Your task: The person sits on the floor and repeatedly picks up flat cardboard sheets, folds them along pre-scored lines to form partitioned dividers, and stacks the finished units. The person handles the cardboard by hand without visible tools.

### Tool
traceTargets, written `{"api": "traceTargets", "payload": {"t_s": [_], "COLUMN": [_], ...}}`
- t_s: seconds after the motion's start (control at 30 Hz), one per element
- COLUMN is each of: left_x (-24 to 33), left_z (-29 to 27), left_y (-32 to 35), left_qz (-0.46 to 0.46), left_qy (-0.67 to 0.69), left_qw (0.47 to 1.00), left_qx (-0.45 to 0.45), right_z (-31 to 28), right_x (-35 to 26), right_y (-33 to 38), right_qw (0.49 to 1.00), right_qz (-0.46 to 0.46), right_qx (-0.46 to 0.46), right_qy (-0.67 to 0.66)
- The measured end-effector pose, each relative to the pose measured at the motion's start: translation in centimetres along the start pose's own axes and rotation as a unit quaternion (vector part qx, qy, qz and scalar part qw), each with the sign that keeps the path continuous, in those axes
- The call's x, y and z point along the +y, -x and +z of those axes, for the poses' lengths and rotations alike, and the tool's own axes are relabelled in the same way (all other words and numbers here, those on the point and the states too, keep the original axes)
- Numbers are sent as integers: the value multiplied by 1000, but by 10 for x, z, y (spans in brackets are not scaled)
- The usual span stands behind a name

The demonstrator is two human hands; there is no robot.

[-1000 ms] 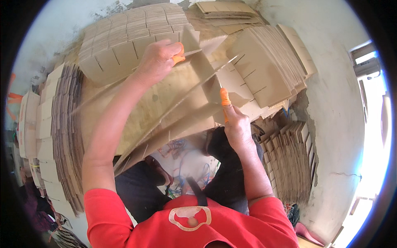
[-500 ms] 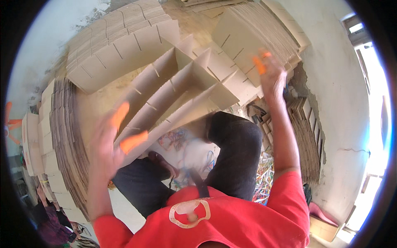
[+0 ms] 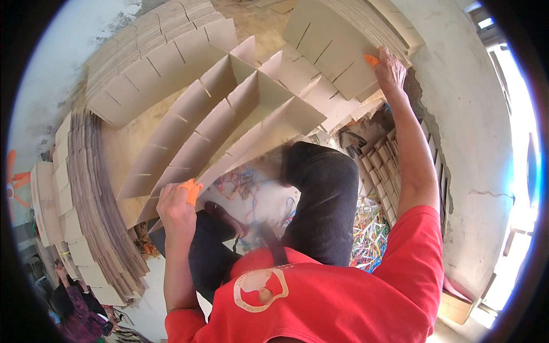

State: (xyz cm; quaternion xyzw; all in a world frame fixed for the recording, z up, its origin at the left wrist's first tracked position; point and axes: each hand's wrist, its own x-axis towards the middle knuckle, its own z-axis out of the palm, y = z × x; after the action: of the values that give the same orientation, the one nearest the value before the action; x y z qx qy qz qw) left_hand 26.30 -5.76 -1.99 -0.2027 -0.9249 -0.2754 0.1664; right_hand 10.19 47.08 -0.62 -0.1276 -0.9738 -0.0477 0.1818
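A partly assembled cardboard divider (image 3: pixel 197 131) made of slotted strips stands on edge in front of me, three long strips joined by a cross strip at the far end. My left hand (image 3: pixel 177 208), with orange finger covers, is closed on the near end of the closest long strip. At the upper right, my right hand (image 3: pixel 392 71) grips the edge of the front slotted cardboard sheet (image 3: pixel 331 48) of a standing stack. Its orange-covered thumb lies on the sheet's face; the other fingers are partly hidden behind the edge.
Another stack of slotted sheets (image 3: pixel 160 63) stands at the far left. Piled cardboard (image 3: pixel 97 194) runs along the left side, with more strips (image 3: pixel 389 171) at the right by the wall (image 3: pixel 474 171). Colourful strapping scraps (image 3: pixel 369 234) lie on the floor. Another person (image 3: pixel 77 308) is at the lower left.
My left hand, raised and spread before, has closed on the divider's near end. My right hand has moved up and right onto the stack's front sheet.
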Motion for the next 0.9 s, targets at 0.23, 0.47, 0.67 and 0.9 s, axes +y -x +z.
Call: {"api": "traceTargets", "payload": {"t_s": [0.23, 0.47, 0.67, 0.9], "left_x": [5, -5, -3, -8], "left_z": [-9, -9, -9, -6], "left_y": [-10, -15, -12, -11], "left_qz": [-67, -50, -94, -67], "left_qy": [30, 33, 41, 68], "left_qw": [997, 997, 993, 994], "left_qx": [-22, -48, -57, -62], "right_z": [-13, -103, -183, -186], "right_x": [-9, -34, -95, -132], "right_y": [-3, -10, 35, 78], "right_qw": [984, 910, 838, 840], "right_qz": [60, 97, 5, -168], "right_qx": [69, 243, 88, -117], "right_qy": [-151, -321, -539, -503]}}
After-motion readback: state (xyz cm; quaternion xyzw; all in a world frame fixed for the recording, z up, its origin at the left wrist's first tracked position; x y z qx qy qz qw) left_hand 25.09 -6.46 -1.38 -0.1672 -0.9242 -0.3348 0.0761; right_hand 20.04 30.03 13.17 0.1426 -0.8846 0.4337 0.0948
